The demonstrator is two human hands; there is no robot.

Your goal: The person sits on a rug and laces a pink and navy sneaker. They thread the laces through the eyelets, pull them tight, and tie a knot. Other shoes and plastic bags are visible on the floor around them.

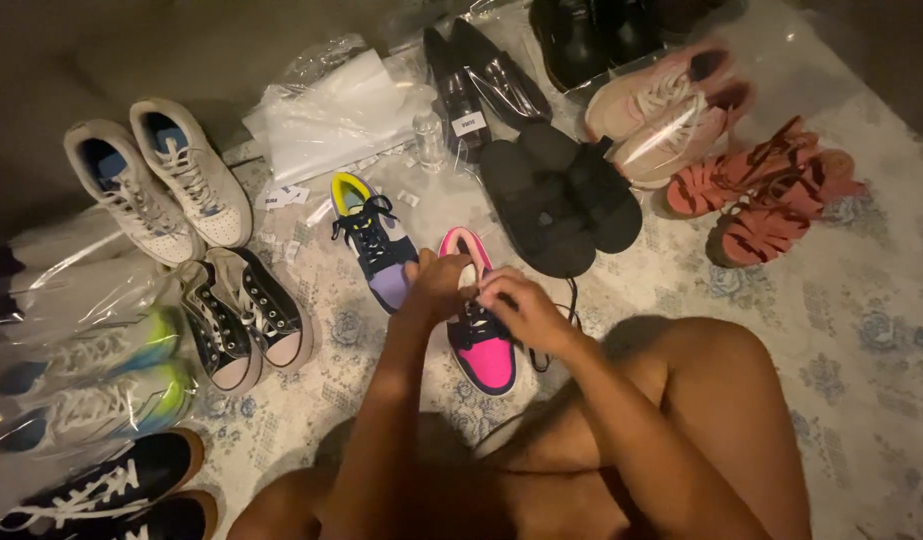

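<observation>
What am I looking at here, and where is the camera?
The camera sits on a person's head and looks down at their bare hands and knees. The left hand and right hand both have a grip on the laces of a pink and navy sneaker on a patterned rug. Its yellow-collared partner lies just left. Around them: white sneakers, black canvas sneakers, black slides, red sandals, and shoes in clear bags.

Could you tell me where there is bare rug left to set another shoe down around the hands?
Bare rug lies open on the right, below the red sandals and beside the knee. A smaller patch sits between the black canvas sneakers and the pink sneaker. Above, around the black slides and plastic bags, it is crowded.
</observation>
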